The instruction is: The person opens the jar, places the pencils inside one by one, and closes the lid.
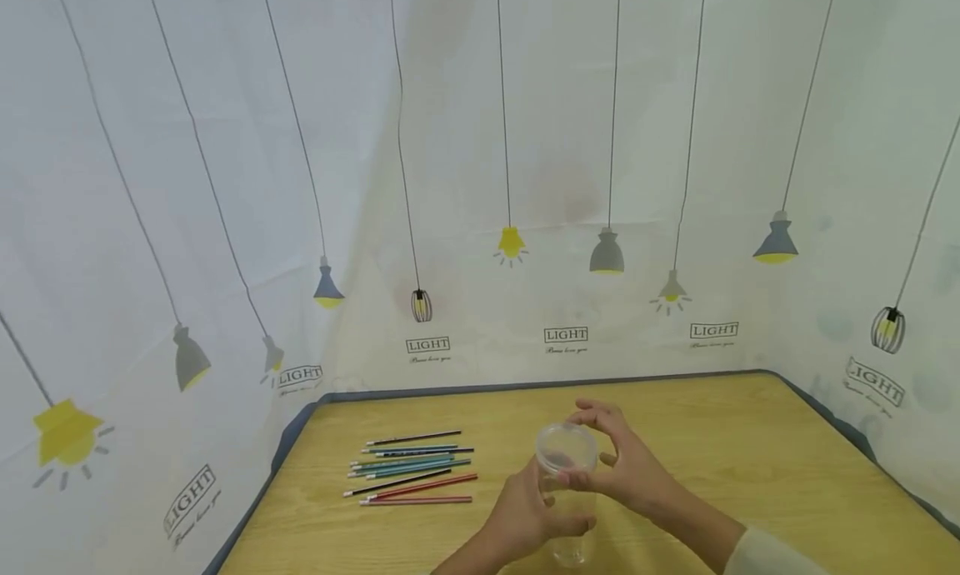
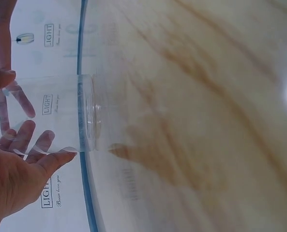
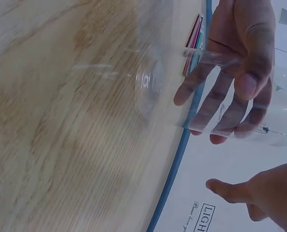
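Note:
A tall clear plastic cup (image 1: pixel 572 548) stands upright or is held just over the wooden table; I cannot tell whether its base touches. Its round top has a whitish see-through lid (image 1: pixel 564 443). My left hand (image 1: pixel 527 512) grips the cup's body, thumb in front and fingers seen through the plastic in the right wrist view. At the lid's edge, my right hand (image 1: pixel 626 462) holds on with its thumb at the near side and fingers at the far side. Left of both hands lie several pencils (image 1: pixel 412 467), black, blue, teal and red, with white ends.
The wooden table (image 1: pixel 750 442) has a dark blue edge (image 1: pixel 555 385) along the back and sides. White sheets (image 1: pixel 465 167) printed with hanging lamps and the word LIGHT rise behind it and at both sides.

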Available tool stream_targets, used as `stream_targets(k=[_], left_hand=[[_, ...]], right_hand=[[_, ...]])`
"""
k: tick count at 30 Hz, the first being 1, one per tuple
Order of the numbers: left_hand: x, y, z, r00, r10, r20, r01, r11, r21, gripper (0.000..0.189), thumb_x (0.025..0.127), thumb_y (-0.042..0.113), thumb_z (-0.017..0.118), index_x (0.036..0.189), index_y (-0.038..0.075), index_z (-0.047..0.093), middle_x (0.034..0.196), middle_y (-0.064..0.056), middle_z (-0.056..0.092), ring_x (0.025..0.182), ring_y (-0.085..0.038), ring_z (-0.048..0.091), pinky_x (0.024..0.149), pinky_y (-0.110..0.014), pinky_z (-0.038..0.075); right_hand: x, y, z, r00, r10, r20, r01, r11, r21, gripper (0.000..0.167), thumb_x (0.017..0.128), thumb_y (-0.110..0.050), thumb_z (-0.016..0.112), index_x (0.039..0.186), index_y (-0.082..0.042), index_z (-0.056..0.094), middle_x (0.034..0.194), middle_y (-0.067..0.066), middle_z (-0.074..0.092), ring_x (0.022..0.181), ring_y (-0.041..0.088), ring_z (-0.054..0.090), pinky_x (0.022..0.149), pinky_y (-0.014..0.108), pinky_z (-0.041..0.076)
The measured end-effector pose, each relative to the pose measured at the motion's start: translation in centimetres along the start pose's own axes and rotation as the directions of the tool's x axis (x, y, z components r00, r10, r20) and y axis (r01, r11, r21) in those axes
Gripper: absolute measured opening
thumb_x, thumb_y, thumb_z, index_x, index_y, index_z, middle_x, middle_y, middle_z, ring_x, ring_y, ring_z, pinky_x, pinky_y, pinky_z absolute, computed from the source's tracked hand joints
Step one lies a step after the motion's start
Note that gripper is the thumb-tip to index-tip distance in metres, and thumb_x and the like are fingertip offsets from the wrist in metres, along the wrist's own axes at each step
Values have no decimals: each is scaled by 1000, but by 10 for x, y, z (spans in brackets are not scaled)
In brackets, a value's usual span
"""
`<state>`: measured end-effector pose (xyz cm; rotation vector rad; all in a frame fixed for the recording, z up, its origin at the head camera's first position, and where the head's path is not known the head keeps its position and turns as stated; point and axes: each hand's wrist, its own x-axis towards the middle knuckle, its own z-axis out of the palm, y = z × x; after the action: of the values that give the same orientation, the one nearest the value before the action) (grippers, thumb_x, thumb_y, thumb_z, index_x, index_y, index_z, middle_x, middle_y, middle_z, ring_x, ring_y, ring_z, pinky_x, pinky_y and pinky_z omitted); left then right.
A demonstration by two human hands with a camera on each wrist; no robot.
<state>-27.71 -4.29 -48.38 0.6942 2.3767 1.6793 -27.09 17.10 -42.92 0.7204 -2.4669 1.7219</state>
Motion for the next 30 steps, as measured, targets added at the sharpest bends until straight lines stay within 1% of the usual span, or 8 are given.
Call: stream_targets(k=[3, 9, 11, 14, 19, 25, 26, 30], left_hand=[[-2, 1, 0, 1000, 0, -8, 0, 1000, 5, 84, 86, 26, 97, 157, 24, 51, 150, 5, 69, 137, -25, 68, 110, -60, 60], [-1, 0, -1, 1000, 16, -13, -16, 1000, 14, 84, 86, 28, 97, 156, 23, 52, 148, 4, 70, 135, -23, 70, 110, -60, 60], [-1, -1, -1, 1000, 14, -10, -14, 1000, 14, 82, 86, 28, 97, 155, 23, 53, 148, 4, 70, 136, -24, 69, 110, -59, 60], [-1, -1, 0, 1000, 8, -8, -8, 1000, 15, 81, 86, 27, 97, 154, 23, 53, 150, 2, 69, 137, -27, 69, 109, -60, 61], [-1, -2, 3, 1000, -13, -10, 13, 1000, 20, 83, 85, 29, 98, 155, 24, 53, 150, 2, 70, 135, -26, 69, 109, -59, 61], [-1, -4, 3, 1000, -1, -11, 2, 1000, 31, 83, 85, 32, 98, 154, 22, 54, 148, -2, 72, 133, -31, 72, 108, -58, 61], [-1, -4, 2, 1000, 6, -9, -6, 999, 32, 83, 85, 31, 98, 154, 22, 54, 148, -2, 71, 134, -32, 72, 108, -58, 61], [-1, -5, 0, 1000, 18, 2, -18, 999, 29, 81, 86, 30, 97, 154, 23, 53, 150, -1, 70, 135, -30, 71, 108, -61, 61]], right_hand=[[0, 1, -1, 999, -17, 36, 16, 1000, 22, 65, 94, -30, 90, 149, -15, 59, 178, 24, 21, 159, 72, 15, 109, 92, 38], [0, 2, -8, 989, -47, 140, 36, 996, 81, 71, 103, -33, 81, 162, -13, 49, 180, 26, 14, 160, 73, 6, 108, 97, 30], [-1, 1, -8, 989, -37, 142, 26, 997, 79, 76, 103, -36, 81, 166, -15, 43, 180, 24, 16, 161, 70, 9, 110, 96, 30], [-2, 0, -6, 995, -18, 99, 10, 997, 72, 83, 99, -36, 85, 165, -13, 41, 179, 22, 22, 162, 64, 18, 113, 93, 33], [-4, 0, -2, 999, -22, 29, 19, 996, 90, 74, 94, -27, 90, 153, -7, 50, 175, 24, 30, 158, 61, 28, 114, 86, 41], [-3, 2, -6, 992, -59, 115, 42, 988, 152, 65, 102, -18, 80, 160, -8, 51, 177, 27, 23, 161, 66, 14, 114, 88, 38], [-2, 2, -7, 990, -57, 132, 36, 987, 155, 66, 104, -19, 78, 162, -10, 50, 178, 26, 22, 162, 66, 12, 114, 90, 36], [-3, 0, -7, 987, -24, 159, -3, 986, 165, 79, 103, -26, 79, 169, -15, 38, 178, 23, 22, 162, 60, 19, 117, 87, 36]])
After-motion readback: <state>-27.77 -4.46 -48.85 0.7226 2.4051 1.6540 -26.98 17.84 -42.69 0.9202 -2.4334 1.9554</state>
